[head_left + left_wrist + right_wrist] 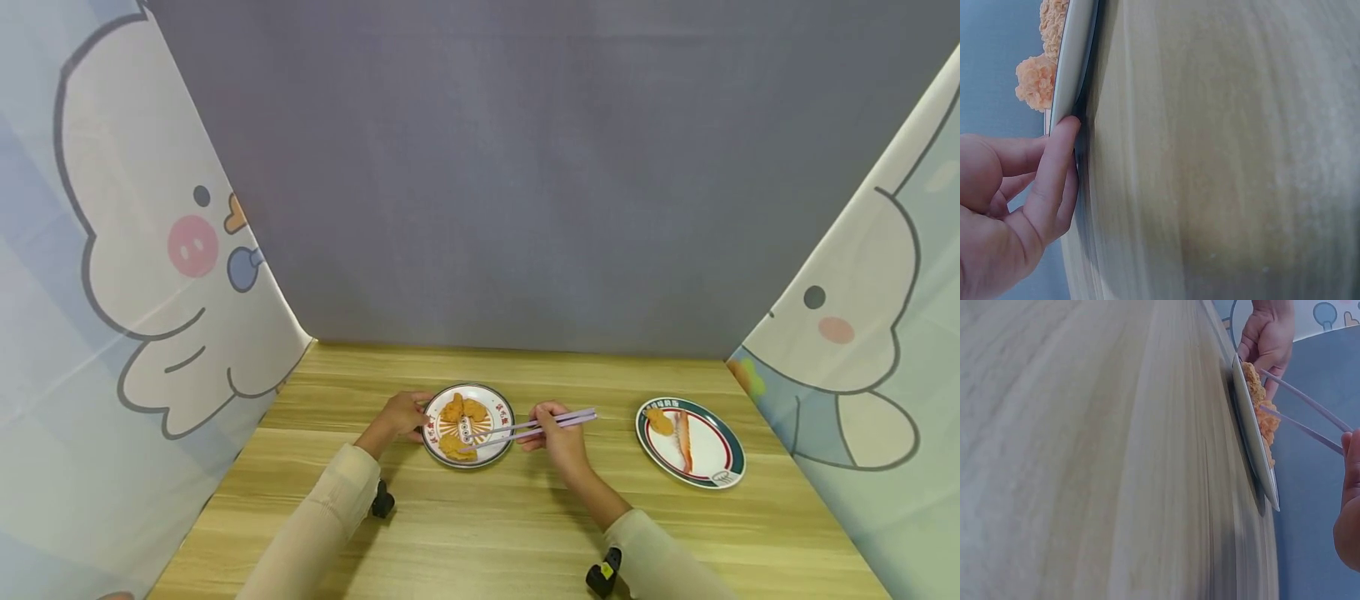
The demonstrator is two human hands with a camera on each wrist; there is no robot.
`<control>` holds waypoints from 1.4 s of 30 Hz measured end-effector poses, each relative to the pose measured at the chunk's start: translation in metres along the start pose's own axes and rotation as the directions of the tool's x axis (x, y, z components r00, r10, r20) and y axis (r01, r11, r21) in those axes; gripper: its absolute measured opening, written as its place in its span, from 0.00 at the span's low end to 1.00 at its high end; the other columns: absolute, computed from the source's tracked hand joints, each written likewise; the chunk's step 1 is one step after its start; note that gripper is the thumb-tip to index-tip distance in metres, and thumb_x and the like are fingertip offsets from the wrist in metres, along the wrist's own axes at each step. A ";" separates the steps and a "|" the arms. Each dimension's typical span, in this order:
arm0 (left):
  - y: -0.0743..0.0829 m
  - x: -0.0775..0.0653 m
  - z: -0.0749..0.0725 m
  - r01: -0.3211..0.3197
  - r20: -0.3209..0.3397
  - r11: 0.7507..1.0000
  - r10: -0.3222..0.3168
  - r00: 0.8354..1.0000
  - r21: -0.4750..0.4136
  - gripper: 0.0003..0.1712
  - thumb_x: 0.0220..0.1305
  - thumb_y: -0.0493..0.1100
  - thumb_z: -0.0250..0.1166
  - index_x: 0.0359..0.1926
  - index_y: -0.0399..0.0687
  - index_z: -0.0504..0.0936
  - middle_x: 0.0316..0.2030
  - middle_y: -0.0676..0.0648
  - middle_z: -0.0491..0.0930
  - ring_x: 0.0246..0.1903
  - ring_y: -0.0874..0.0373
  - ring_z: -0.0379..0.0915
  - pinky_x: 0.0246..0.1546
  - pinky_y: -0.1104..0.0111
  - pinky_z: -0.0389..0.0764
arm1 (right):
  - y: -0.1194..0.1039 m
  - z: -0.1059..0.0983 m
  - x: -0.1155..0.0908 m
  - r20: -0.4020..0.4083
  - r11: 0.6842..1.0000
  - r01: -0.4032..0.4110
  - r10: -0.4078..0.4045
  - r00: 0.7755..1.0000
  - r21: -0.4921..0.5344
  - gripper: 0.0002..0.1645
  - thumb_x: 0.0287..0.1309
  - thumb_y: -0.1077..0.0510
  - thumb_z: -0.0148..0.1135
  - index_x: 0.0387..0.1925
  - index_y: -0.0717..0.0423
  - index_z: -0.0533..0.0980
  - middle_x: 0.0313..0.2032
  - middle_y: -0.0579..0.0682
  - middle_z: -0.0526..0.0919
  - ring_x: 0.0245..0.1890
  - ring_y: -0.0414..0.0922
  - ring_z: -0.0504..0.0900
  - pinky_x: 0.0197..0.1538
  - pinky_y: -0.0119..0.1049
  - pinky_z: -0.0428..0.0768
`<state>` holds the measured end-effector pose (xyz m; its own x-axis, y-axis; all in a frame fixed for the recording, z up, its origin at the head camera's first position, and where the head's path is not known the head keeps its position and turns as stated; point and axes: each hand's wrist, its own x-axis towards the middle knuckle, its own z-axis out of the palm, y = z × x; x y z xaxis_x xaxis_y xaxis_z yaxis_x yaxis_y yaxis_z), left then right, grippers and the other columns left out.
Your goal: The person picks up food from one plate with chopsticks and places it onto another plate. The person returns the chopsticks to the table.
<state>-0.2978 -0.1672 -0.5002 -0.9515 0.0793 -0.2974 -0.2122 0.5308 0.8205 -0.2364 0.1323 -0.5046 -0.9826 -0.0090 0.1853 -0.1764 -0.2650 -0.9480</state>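
Note:
My left hand [405, 414] pinches the left rim of a white plate [487, 397] with red lettering and an orange sunburst print. Its fingers [1054, 162] are at the plate's edge, low by the tabletop. On that plate lie golden pieces of fried chicken [456, 448], one in front and others at the back. My right hand [561, 437], to the right of the plate, holds a pair of pale purple chopsticks [576, 418]. Their tips are spread apart over the plate. One tip overlaps the front piece in the head view, and the other points at the plate's middle.
Farther right on the wooden table [480, 525] is a green-rimmed plate [711, 442]. It bears a fried piece [659, 421] and a long orange-and-white strip of food [684, 446]. A grey curtain [480, 183] closes off the back, with cartoon-printed cloths at both sides.

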 end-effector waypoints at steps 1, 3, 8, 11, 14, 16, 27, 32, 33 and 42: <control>0.001 -0.001 0.000 -0.007 0.003 1.000 0.007 1.000 0.009 0.33 0.64 0.26 0.64 0.70 0.41 0.73 0.50 0.33 0.76 0.30 0.50 0.85 0.30 0.65 0.93 | 0.000 0.001 0.000 0.003 1.000 -0.001 0.001 1.000 0.003 0.22 0.76 0.63 0.51 0.40 0.87 0.66 0.28 0.58 0.79 0.21 0.46 0.88 0.20 0.33 0.89; 0.001 -0.002 -0.001 -0.007 0.007 1.000 0.007 1.000 0.009 0.33 0.64 0.26 0.64 0.71 0.41 0.73 0.50 0.32 0.75 0.31 0.50 0.85 0.30 0.66 0.93 | 0.001 0.003 -0.001 0.009 1.000 -0.002 0.002 1.000 0.002 0.21 0.76 0.63 0.50 0.41 0.86 0.66 0.28 0.58 0.79 0.21 0.46 0.88 0.21 0.33 0.89; 0.000 -0.001 0.000 0.003 -0.006 1.000 -0.003 1.000 0.003 0.33 0.65 0.26 0.64 0.71 0.42 0.73 0.51 0.33 0.75 0.33 0.49 0.85 0.31 0.65 0.93 | 0.003 0.005 0.000 0.009 1.000 -0.018 0.018 1.000 0.003 0.21 0.76 0.63 0.49 0.43 0.88 0.65 0.30 0.61 0.79 0.21 0.46 0.88 0.21 0.32 0.89; -0.001 0.002 0.001 -0.001 -0.016 1.000 0.001 1.000 -0.002 0.33 0.64 0.26 0.64 0.70 0.42 0.74 0.49 0.34 0.75 0.32 0.50 0.84 0.30 0.64 0.93 | 0.003 0.007 0.001 -0.001 0.999 -0.037 0.037 0.999 -0.010 0.21 0.76 0.64 0.49 0.44 0.87 0.66 0.31 0.65 0.79 0.21 0.49 0.88 0.21 0.33 0.89; -0.002 0.002 0.001 -0.011 -0.019 1.000 0.011 1.000 0.000 0.33 0.63 0.25 0.65 0.70 0.41 0.73 0.47 0.35 0.75 0.31 0.51 0.83 0.28 0.65 0.93 | 0.004 0.009 0.003 -0.020 0.998 -0.066 0.065 0.998 -0.022 0.19 0.75 0.65 0.49 0.44 0.86 0.66 0.31 0.70 0.79 0.22 0.50 0.89 0.21 0.33 0.89; -0.003 0.003 0.001 -0.013 -0.018 1.000 0.013 1.000 -0.001 0.34 0.63 0.25 0.64 0.70 0.40 0.73 0.47 0.34 0.76 0.31 0.51 0.83 0.28 0.65 0.93 | 0.004 0.011 0.004 -0.029 0.996 -0.080 0.080 0.996 -0.025 0.19 0.75 0.65 0.48 0.44 0.86 0.67 0.32 0.73 0.79 0.22 0.49 0.88 0.21 0.33 0.89; -0.003 0.003 0.002 -0.007 -0.009 1.000 0.007 1.000 -0.010 0.33 0.65 0.26 0.64 0.70 0.41 0.73 0.49 0.34 0.76 0.31 0.51 0.84 0.29 0.65 0.93 | 0.011 0.013 0.005 -0.052 0.988 -0.116 0.111 0.992 -0.104 0.20 0.76 0.64 0.49 0.45 0.85 0.69 0.35 0.78 0.81 0.25 0.47 0.89 0.27 0.35 0.92; -0.003 0.003 0.002 -0.013 -0.009 1.000 0.013 1.000 -0.001 0.33 0.64 0.26 0.64 0.70 0.41 0.73 0.49 0.34 0.76 0.30 0.51 0.84 0.29 0.65 0.93 | 0.011 0.010 0.005 -0.081 0.991 -0.097 0.090 0.993 -0.096 0.20 0.75 0.64 0.49 0.45 0.86 0.70 0.33 0.76 0.82 0.25 0.49 0.89 0.30 0.39 0.93; -0.002 0.003 0.002 -0.010 -0.009 1.000 0.010 1.000 -0.003 0.33 0.64 0.26 0.65 0.70 0.41 0.73 0.49 0.34 0.76 0.30 0.51 0.84 0.29 0.65 0.93 | 0.011 0.009 0.005 -0.087 0.991 -0.099 0.091 0.992 -0.091 0.19 0.75 0.65 0.49 0.44 0.86 0.70 0.33 0.75 0.82 0.24 0.49 0.89 0.30 0.39 0.93; -0.002 0.003 0.000 -0.005 -0.001 1.000 0.005 1.000 0.021 0.34 0.65 0.26 0.64 0.72 0.40 0.71 0.50 0.34 0.76 0.30 0.52 0.84 0.29 0.66 0.93 | 0.008 0.005 0.007 -0.128 0.992 -0.097 0.087 0.988 -0.078 0.17 0.73 0.67 0.48 0.43 0.85 0.71 0.29 0.66 0.82 0.19 0.43 0.87 0.28 0.39 0.92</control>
<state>-0.3000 -0.1676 -0.5029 -0.9528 0.0808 -0.2927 -0.2029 0.5476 0.8117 -0.2443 0.1253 -0.5092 -0.9935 0.0916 0.0677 -0.0840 -0.1873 -0.9787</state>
